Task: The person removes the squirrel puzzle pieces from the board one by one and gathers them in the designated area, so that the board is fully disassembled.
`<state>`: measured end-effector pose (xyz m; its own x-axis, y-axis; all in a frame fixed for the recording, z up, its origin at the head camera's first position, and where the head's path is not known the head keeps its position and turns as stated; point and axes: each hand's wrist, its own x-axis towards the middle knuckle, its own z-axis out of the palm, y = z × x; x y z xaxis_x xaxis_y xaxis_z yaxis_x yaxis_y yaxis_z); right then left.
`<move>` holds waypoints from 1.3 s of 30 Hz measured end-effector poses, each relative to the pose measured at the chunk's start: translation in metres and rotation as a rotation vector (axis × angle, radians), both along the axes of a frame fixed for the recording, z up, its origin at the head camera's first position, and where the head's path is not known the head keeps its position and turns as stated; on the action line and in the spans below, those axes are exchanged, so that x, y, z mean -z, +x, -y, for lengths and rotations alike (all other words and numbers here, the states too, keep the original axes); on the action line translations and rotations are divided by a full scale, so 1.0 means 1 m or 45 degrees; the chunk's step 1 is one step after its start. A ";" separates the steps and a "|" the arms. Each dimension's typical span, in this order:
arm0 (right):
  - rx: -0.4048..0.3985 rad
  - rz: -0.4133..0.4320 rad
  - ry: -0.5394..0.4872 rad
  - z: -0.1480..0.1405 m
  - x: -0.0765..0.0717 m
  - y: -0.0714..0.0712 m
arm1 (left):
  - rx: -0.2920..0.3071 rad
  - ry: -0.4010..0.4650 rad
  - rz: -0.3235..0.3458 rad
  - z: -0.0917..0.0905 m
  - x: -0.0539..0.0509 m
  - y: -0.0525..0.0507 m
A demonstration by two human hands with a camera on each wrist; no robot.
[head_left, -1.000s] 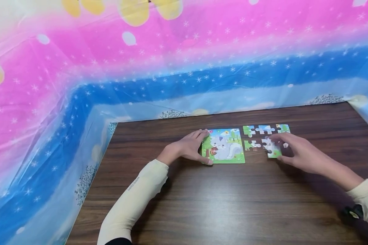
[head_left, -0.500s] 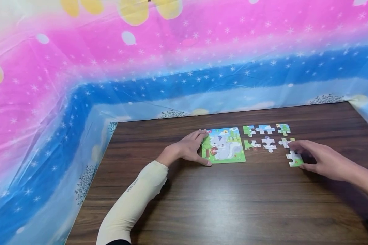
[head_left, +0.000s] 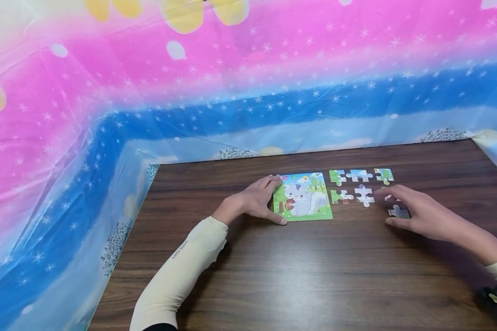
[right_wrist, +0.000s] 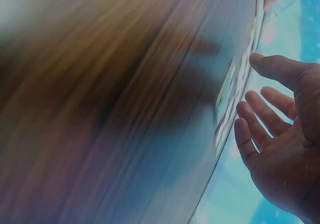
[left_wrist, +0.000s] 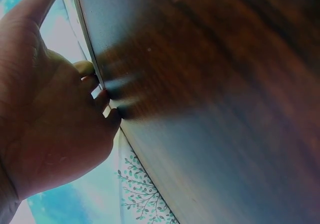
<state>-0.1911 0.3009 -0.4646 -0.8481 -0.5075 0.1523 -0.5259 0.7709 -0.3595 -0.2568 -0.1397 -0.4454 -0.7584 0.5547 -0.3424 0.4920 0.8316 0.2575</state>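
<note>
A square picture card (head_left: 302, 197) with a grey squirrel lies on the wooden table. My left hand (head_left: 252, 200) rests along its left side, thumb near the lower edge and fingers at the upper left corner. To the right, several jigsaw pieces (head_left: 364, 195) lie separately in rows. My right hand (head_left: 418, 214) hovers over the right-hand pieces, thumb and fingers apart with nothing between them. Beneath it a jigsaw piece (head_left: 399, 211) lies on the table, partly hidden by the hand. In the right wrist view, the fingers of my right hand (right_wrist: 280, 119) are spread.
The dark wooden table (head_left: 273, 276) spreads in front of both arms. A pink and blue patterned cloth (head_left: 248, 92) hangs behind it and along its left side.
My right hand carried a jigsaw piece from the middle of the lower row to the right, then let go of it and drew slightly up and left. My left hand has stayed in place.
</note>
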 end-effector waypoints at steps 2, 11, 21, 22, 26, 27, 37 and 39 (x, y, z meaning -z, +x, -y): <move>-0.019 0.014 -0.029 0.016 -0.001 -0.002 | -0.004 -0.002 0.001 0.000 0.000 0.000; -0.086 0.125 -0.034 0.090 -0.004 -0.011 | -0.007 -0.012 0.018 -0.001 -0.001 0.001; -0.165 0.069 0.056 0.145 -0.002 -0.019 | -0.010 -0.034 0.014 -0.002 0.001 0.001; -0.164 0.047 0.080 0.149 -0.002 -0.019 | -0.012 -0.034 0.016 -0.001 0.000 0.001; -0.136 -0.011 0.138 0.160 -0.005 -0.017 | -0.014 -0.042 0.028 -0.002 0.000 0.001; -0.124 -0.016 0.140 0.162 -0.006 -0.016 | -0.009 -0.045 0.026 -0.002 0.000 0.000; -0.101 0.015 0.080 0.172 -0.008 -0.016 | -0.008 -0.014 0.061 0.000 -0.001 -0.004; -0.092 0.048 0.064 0.172 -0.009 -0.017 | -0.015 -0.004 0.064 0.000 -0.001 -0.004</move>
<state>-0.2085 0.1284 -0.4558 -0.8137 -0.5737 0.0934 -0.5674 0.7491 -0.3419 -0.2612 -0.1398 -0.4441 -0.7465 0.5448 -0.3820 0.4687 0.8381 0.2793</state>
